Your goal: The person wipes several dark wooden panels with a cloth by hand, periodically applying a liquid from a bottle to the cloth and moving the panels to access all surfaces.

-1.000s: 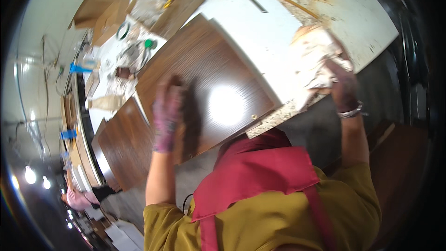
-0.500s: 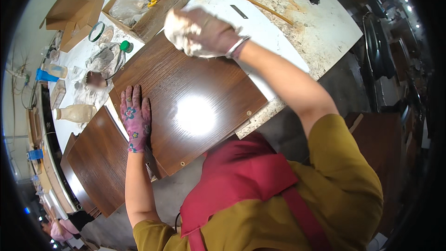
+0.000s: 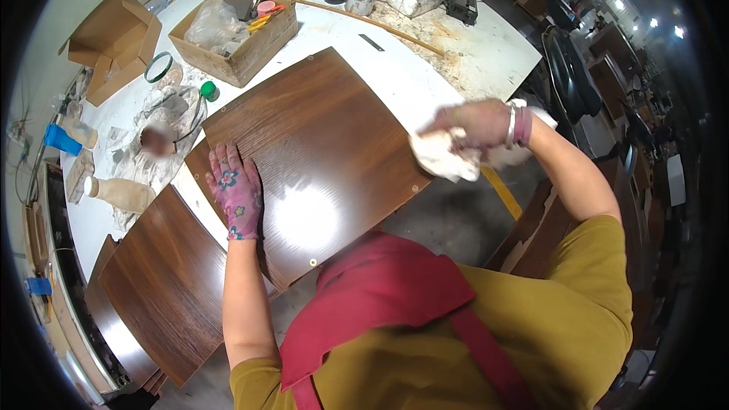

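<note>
A dark brown wood-grain panel [image 3: 334,121] lies before me, with small ringed holes near its corners and a bright glare on its surface. My left hand [image 3: 237,191], in a pink flowered glove, rests flat along the panel's left edge, its fingers stretched out. A white cloth [image 3: 446,156], blurred by motion, is bunched in my gloved right hand [image 3: 474,123] at the panel's right edge. Part of the cloth trails out past the wrist. More brown panels [image 3: 163,277] lie to the left of my left forearm.
An open carton [image 3: 250,59] holds plastic bags and orange-handled tools. Beside it are an empty-looking cardboard box [image 3: 114,49], a green cap [image 3: 208,90], crumpled rags [image 3: 171,118] and a cloudy bottle [image 3: 121,193]. A thin metal strip [image 3: 370,42], long wooden strip [image 3: 364,24] and black adapter [image 3: 462,7] lie farther back.
My right hand has swept the cloth from the panel's far corner to its right edge, toward me. The left hand stays flat on the panel. The view has shifted slightly.
</note>
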Motion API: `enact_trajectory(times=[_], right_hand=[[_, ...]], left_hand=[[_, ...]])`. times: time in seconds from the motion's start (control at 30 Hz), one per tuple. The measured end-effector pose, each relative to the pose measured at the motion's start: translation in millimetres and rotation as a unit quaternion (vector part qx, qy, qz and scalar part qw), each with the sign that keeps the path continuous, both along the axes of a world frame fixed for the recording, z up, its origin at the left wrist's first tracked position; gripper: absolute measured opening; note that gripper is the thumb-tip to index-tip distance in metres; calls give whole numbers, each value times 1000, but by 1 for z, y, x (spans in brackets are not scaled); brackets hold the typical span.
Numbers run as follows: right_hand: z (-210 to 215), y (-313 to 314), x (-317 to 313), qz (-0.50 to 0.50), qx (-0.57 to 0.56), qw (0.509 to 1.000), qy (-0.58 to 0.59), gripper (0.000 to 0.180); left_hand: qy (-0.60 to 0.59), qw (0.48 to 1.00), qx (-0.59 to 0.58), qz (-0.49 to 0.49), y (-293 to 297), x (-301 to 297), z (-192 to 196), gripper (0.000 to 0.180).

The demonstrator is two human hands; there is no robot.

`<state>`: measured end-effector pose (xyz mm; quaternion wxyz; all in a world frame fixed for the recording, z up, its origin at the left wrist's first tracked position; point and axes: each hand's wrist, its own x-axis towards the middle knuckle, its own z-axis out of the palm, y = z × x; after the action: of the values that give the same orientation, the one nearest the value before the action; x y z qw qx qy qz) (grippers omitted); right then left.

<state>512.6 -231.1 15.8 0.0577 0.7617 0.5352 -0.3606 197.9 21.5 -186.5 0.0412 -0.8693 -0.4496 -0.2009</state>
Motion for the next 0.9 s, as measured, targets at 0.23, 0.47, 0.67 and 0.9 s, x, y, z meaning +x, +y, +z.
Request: enact_trajectory(times=[0.23, 0.47, 0.67, 0.9], right_hand=[[-135, 127, -68, -200, 426, 805, 363, 52], [-154, 66, -149, 83, 548, 823, 125, 33], [-148, 65, -147, -15, 618, 778, -107, 32], [-128, -32, -146, 36, 633, 770, 75, 51]], left_hand=[[-14, 1000, 5, -21, 0, 9, -5, 46], [-7, 1000, 0, -9, 5, 0, -13, 47], [-12, 1000, 7, -11, 5, -1, -12, 48], [26, 998, 44, -45, 4, -7, 7, 45]])
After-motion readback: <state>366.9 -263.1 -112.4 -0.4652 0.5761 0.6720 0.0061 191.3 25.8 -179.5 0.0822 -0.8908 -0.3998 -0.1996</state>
